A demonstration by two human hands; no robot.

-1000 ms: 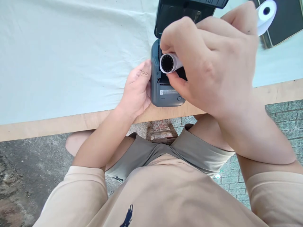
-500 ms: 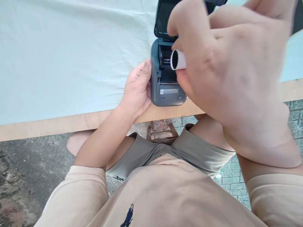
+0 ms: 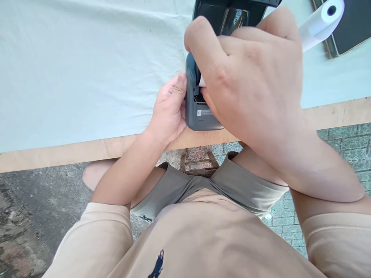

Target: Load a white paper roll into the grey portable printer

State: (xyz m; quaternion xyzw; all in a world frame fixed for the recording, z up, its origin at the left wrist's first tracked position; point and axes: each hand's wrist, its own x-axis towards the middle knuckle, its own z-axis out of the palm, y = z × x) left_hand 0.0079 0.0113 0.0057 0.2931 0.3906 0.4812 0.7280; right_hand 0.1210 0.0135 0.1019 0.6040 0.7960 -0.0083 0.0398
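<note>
A dark grey portable label printer [image 3: 191,116] stands at the table's near edge with its black lid [image 3: 213,19] raised. My left hand [image 3: 171,102] is wrapped round its left side, thumb along the casing. Over the printer's compartment is my right hand [image 3: 252,77], fingers curled down. Between its fingers and thumb a small white bit of a paper roll [image 3: 202,82] shows at the compartment's left side. The rest of that roll and most of the compartment are hidden behind the hand.
Another white paper roll [image 3: 321,25] lies at the upper right, beside a dark flat object [image 3: 352,29] with a shiny edge. A pale cloth [image 3: 87,77] covers the table, whose bare wooden edge [image 3: 58,152] faces me. A wooden stool [image 3: 199,164] shows below.
My right hand has moved left and down, bringing the paper roll into the compartment. The other roll at the upper right has come into sight. My left hand stays on the printer.
</note>
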